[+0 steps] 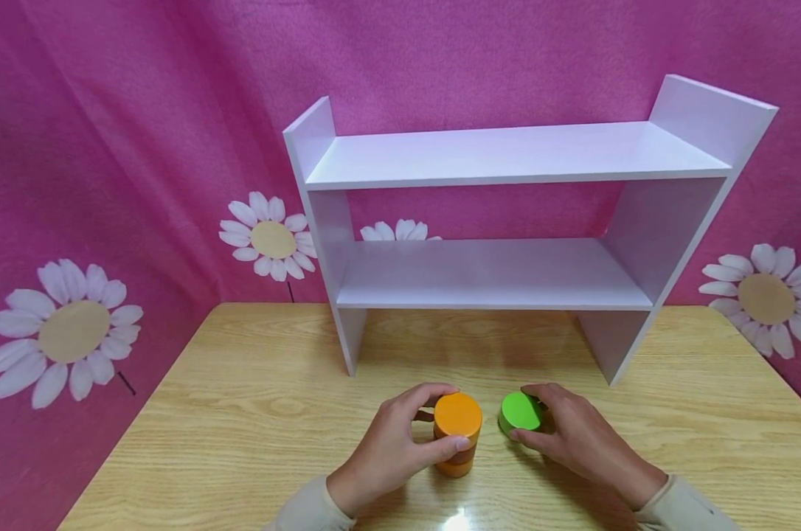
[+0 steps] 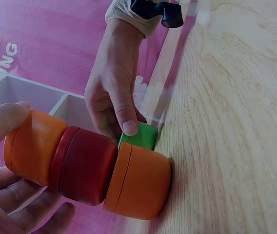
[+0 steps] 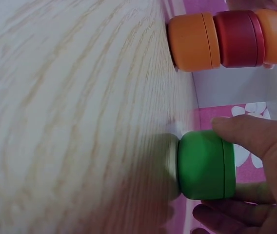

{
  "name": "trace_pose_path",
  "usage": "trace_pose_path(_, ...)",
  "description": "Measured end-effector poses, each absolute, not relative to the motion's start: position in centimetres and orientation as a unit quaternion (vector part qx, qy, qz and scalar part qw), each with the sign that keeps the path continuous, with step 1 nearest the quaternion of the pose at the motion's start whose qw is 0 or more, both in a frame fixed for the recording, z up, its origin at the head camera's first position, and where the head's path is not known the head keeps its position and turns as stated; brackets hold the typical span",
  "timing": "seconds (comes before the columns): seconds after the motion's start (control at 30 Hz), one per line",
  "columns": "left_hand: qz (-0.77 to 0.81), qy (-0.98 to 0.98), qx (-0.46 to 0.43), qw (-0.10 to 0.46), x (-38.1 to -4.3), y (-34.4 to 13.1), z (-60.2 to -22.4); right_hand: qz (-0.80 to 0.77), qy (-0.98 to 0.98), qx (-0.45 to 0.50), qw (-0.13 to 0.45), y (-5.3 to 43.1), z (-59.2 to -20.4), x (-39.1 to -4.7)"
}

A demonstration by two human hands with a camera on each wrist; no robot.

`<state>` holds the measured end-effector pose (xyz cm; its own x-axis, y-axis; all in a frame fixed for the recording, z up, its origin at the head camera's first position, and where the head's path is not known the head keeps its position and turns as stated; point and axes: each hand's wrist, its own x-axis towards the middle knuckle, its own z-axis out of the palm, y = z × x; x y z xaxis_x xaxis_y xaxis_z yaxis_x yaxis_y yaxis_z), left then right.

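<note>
Three small round lidded tins stand stacked on the table: an orange tin (image 2: pixel 143 183) at the bottom, a red tin (image 2: pixel 87 165) in the middle and a second orange tin (image 1: pixel 458 415) on top. My left hand (image 1: pixel 400 442) grips the top orange tin between thumb and fingers. Just right of the stack, a green tin (image 1: pixel 520 413) sits upright at table level. Around its sides my right hand (image 1: pixel 573 435) curls, thumb on the near side and fingers on the far side. In the right wrist view the green tin (image 3: pixel 204 165) shows its lid seam.
A white two-tier shelf (image 1: pixel 493 273) stands behind the hands on the wooden table (image 1: pixel 241 413). Its side panels reach down to the tabletop. A pink cloth with white daisies (image 1: pixel 271 237) hangs behind and to the left.
</note>
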<state>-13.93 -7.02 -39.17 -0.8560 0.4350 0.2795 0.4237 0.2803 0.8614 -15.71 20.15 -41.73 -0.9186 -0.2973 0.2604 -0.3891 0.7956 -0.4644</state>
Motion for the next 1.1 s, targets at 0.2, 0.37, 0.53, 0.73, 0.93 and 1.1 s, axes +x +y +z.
trace_pose_path(0.2, 0.537, 0.8, 0.268, 0.006, -13.96, -7.02, -39.21, 0.265, -0.943, 0.183, 0.088, 20.13, -41.81, -15.69)
trace_pose_path(0.37, 0.537, 0.801, 0.266, 0.006, -13.94, -7.0, -39.21, 0.265, -0.943, 0.183, 0.088, 20.11, -41.8, -15.71)
trace_pose_path(0.53, 0.537, 0.801, 0.265, 0.008, -13.96, -7.0, -39.19, 0.264, -0.942, 0.185, 0.089, 20.12, -41.81, -15.72)
trace_pose_path(0.73, 0.538, 0.801, 0.263, 0.011, -13.95, -7.01, -39.17, 0.265, -0.942, 0.185, 0.089, 20.1, -41.88, -15.72)
trace_pose_path(0.93, 0.539, 0.8, 0.263, 0.01, -13.93, -7.02, -39.19, 0.266, -0.943, 0.181, 0.085, 20.07, -41.87, -15.73)
trace_pose_path(1.1, 0.54, 0.799, 0.266, 0.006, -13.92, -7.04, -39.24, 0.268, -0.943, 0.181, 0.084, 20.08, -41.84, -15.68)
